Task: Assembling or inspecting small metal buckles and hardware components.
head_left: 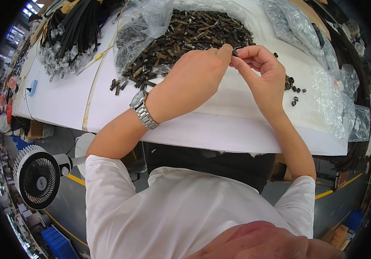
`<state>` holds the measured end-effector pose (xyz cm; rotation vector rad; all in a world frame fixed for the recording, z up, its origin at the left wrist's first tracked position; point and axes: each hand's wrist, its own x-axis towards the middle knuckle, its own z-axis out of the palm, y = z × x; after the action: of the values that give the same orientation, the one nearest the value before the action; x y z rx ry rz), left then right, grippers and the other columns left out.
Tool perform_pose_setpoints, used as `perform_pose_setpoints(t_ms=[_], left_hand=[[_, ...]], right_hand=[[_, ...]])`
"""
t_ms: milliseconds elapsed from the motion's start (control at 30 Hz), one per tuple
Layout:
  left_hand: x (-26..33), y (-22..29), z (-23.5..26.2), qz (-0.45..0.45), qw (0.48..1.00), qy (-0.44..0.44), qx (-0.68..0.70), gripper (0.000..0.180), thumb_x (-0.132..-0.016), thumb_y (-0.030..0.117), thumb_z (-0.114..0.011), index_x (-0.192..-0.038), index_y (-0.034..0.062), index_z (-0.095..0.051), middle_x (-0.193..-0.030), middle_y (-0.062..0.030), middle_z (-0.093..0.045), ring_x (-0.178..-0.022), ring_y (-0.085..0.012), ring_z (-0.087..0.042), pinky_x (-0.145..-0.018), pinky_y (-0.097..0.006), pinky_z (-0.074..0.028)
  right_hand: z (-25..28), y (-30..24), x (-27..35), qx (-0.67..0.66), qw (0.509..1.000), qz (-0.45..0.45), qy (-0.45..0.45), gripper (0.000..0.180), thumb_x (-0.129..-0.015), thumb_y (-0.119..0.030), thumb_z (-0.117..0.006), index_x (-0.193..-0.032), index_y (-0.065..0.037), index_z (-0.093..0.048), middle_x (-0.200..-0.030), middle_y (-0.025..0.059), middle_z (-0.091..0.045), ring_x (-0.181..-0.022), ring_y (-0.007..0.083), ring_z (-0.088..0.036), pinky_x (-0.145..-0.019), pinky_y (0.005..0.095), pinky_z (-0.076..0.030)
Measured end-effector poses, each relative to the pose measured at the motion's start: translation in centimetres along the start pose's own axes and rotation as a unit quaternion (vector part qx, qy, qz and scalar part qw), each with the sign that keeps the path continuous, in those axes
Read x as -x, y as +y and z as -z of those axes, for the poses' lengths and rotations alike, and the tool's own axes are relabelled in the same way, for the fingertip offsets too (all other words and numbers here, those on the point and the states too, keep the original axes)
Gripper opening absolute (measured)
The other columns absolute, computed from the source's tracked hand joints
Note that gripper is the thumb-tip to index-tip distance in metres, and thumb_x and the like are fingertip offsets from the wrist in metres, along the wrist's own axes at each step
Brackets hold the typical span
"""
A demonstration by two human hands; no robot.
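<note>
Heap of small dark clips (194,34) on clear plastic sheet (151,19), white table (237,129). Left hand (194,75) and right hand (261,69) fingertips meet, pinching one small dark piece (234,52).

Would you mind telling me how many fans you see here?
1. A white fan stands on the floor at lower left, below the white table; others may be hidden.

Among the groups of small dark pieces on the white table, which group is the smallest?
The few loose pieces just right of the right hand. They lie scattered and bare on the table, unlike the large heap on clear plastic beyond the hands.
</note>
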<state>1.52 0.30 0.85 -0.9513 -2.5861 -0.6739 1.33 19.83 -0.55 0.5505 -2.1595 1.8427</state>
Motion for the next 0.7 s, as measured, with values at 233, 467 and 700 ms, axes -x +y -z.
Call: perform_pose_setpoints(t_ms=[233, 467, 700], left_hand=[[0.1, 0.3, 0.4, -0.017, 0.999, -0.011, -0.047, 0.028, -0.089, 0.000, -0.060, -0.117, -0.0004, -0.058, -0.085, -0.0170, -0.070, -0.076, -0.0362, -0.068, -0.064, -0.047, -0.053], [0.2, 0.1, 1.0, -0.040, 0.997, 0.001, -0.066, 0.016, -0.086, 0.000, -0.060, -0.102, 0.0013, -0.063, -0.082, -0.0153, -0.070, -0.076, -0.0343, -0.069, -0.064, -0.046, -0.052], [0.0, -1.0, 1.6, -0.041, 0.996, -0.003, -0.078, 0.011, -0.086, 0.001, -0.061, -0.093, 0.0039, -0.068, -0.076, -0.0131, -0.070, -0.074, -0.0350, -0.069, -0.064, -0.046, -0.052]], right_hand=[[0.0, 0.6, 0.0, 0.015, 1.000, -0.001, -0.026, 0.014, -0.093, -0.005, -0.077, -0.103, 0.000, -0.068, -0.099, 0.0036, -0.072, -0.090, 0.0113, -0.070, -0.087, 0.0264, -0.057], [-0.1, 0.3, 0.0, 0.014, 0.999, 0.014, -0.030, 0.014, -0.093, 0.000, -0.075, -0.106, 0.001, -0.069, -0.099, 0.0044, -0.073, -0.092, 0.0119, -0.071, -0.091, 0.0273, -0.057], [0.7, -0.5, 0.1, 0.089, 0.990, 0.023, -0.106, 0.015, -0.095, -0.001, -0.072, -0.109, 0.004, -0.074, -0.100, 0.0098, -0.079, -0.095, 0.0170, -0.078, -0.088, 0.0283, -0.060]])
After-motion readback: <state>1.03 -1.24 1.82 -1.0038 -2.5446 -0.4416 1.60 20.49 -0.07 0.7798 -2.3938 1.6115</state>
